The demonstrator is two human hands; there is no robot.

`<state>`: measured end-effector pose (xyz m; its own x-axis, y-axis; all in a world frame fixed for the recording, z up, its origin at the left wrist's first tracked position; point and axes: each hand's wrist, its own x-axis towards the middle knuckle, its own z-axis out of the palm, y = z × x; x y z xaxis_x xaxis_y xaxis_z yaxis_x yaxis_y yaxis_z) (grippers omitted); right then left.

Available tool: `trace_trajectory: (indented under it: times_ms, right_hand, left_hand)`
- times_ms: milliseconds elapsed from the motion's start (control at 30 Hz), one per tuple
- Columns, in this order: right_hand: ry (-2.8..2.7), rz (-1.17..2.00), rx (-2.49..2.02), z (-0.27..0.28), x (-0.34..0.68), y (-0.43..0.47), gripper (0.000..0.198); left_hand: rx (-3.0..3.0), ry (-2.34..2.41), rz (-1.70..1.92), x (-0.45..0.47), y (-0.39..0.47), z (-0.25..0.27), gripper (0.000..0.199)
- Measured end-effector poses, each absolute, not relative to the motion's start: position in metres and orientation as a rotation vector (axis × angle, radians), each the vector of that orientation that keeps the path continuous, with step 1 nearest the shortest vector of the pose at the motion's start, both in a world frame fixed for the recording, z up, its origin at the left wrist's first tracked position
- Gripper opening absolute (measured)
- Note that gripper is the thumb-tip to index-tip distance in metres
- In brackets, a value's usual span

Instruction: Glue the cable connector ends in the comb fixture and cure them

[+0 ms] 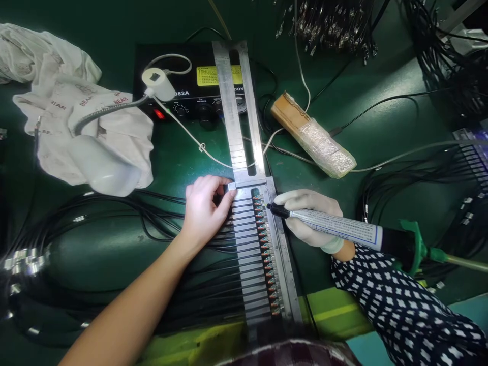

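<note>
A long slotted metal fixture (249, 254) holds a row of black cables (160, 203), their exposed colored wire ends and small connectors (264, 234) lined up along its right side. My bare left hand (206, 211) grips the fixture's upper left corner between thumb and fingers. In my white-gloved right hand (318, 201) is a dispensing syringe (339, 227) with a printed label, a black front end and a green cap at the back. Its tip points left, right by the upper connectors; whether it touches them I cannot tell.
Behind the fixture stands a black dispenser box (171, 66) with a lit red switch. A metal slotted bar (229, 101) leans across it. A lamp (110, 168) lies over white cloth (57, 112) at left. A plastic-wrapped block (324, 147) and cable bundles (328, 20) lie right.
</note>
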<state>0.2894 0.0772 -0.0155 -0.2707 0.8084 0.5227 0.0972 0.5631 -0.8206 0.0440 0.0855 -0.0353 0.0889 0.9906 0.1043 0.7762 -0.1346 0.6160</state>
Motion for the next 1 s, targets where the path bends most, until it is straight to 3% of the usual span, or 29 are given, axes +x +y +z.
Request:
trace_trajectory:
  times_ms: [1000]
  right_hand:
    - [-1.726,0.836,-0.768,-0.0169,0.292,0.0765,0.018]
  left_hand:
    - [1.964,1.739,0.705,0.045,0.0845,-0.033,0.016]
